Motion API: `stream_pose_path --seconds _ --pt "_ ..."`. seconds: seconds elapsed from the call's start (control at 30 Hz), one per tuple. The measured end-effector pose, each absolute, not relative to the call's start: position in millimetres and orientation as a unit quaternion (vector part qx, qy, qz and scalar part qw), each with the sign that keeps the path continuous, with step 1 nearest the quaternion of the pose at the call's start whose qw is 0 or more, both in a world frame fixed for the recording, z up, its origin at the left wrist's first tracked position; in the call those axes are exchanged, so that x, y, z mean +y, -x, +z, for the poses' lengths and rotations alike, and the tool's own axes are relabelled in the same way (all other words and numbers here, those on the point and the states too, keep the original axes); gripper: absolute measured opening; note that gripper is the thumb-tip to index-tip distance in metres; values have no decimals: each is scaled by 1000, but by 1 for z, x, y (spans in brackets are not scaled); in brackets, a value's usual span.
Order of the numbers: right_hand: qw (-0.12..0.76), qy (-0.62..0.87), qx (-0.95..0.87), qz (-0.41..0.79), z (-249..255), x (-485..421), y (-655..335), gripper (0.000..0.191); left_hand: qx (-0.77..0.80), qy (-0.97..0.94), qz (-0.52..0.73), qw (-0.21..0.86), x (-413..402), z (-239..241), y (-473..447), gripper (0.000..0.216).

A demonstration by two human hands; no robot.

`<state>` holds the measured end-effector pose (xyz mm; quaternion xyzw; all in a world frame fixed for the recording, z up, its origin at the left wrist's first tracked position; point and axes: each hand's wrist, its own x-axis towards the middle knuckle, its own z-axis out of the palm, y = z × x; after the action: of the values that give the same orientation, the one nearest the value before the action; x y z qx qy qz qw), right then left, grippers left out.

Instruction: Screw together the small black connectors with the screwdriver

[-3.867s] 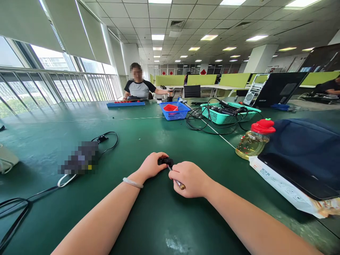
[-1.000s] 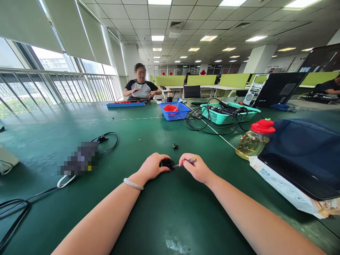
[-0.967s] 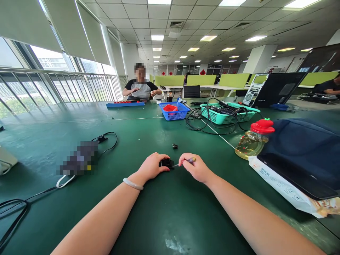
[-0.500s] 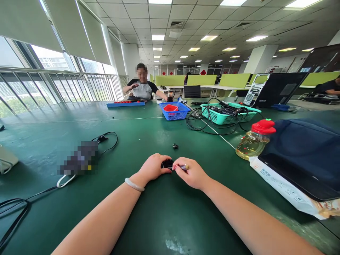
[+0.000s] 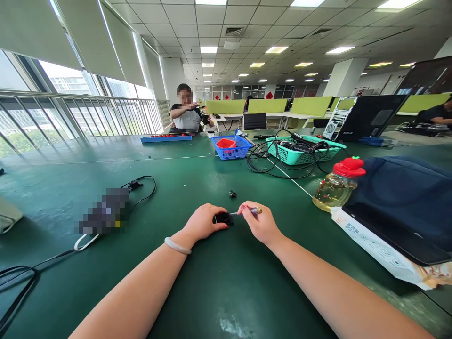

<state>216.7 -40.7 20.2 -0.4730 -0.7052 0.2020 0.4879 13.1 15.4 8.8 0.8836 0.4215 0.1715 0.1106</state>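
My left hand (image 5: 204, 222) is closed over a small black part (image 5: 223, 218), pressing it down on the green table (image 5: 212, 292). A pale bangle sits on that wrist. My right hand (image 5: 259, 222) pinches a small screwdriver (image 5: 251, 212) with a clear purple handle. Its tip points left at the black part. A tiny black piece (image 5: 232, 193) lies loose on the table just beyond both hands.
A blurred device with a black cable (image 5: 106, 212) lies to the left. At right stand a bottle with a red cap (image 5: 337, 186), a dark blue bag (image 5: 406, 197) and a white package. Farther back are a blue basket (image 5: 231, 148), a teal basket with cables (image 5: 303, 150), and a seated person (image 5: 185, 115).
My right hand turned the screwdriver from a low grip to a raised one with its handle pointing right. The small black piece now lies loose beyond the hands. The far person raised their hands.
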Motion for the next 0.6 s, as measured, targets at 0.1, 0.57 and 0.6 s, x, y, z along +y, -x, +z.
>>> stream_pose_path --seconds 0.1,0.57,0.6 --pt "483 475 -697 234 18 -39 -217 33 409 -886 188 116 16 8 -12 41" --pt "588 539 -535 276 -9 -3 -238 49 561 -787 252 46 11 6 -13 42" --pt "576 545 -543 276 -11 0 -238 49 566 -792 227 36 11 5 -13 42"
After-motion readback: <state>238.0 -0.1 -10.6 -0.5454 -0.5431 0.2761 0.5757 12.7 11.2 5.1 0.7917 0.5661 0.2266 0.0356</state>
